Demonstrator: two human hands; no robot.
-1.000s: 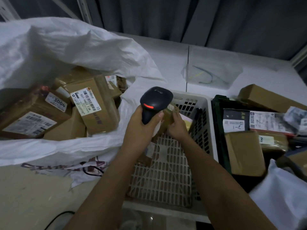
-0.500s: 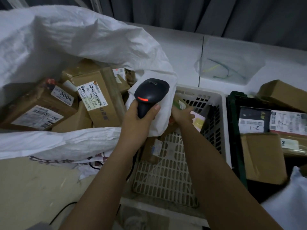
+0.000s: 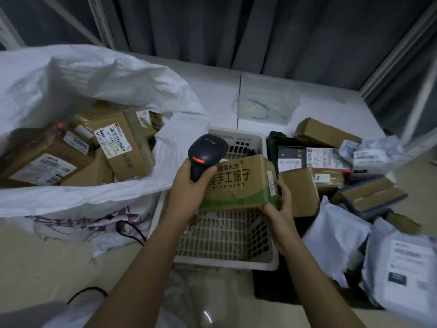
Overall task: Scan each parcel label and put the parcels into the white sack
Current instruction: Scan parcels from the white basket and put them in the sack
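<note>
— Grey curtains hanging behind; what are the hands doing?
— Left hand (image 3: pixel 189 183) gripping the scanner (image 3: pixel 205 154); right hand (image 3: pixel 279 204) fingers curling round a printed carton (image 3: pixel 238 183) over the white basket (image 3: pixel 227 261), beside the white sack (image 3: pixel 99 81).

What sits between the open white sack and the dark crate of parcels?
In the head view, a white slatted basket, with the held printed box above it.
</note>
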